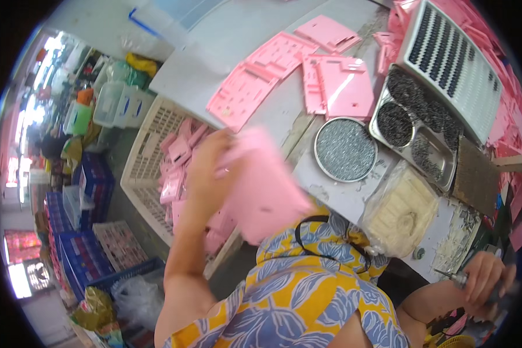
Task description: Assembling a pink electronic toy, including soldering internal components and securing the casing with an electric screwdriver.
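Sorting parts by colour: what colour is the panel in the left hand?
Pink; the panel held by the left hand shows, blurred, in the head view.

Centre frame, the pink panel [261,191] is smeared by motion blur, its edges unreadable. The left hand [206,168] blurs too, fingers partly behind it. Lower right, the right hand [486,281] hides its tool's [455,278] handle.
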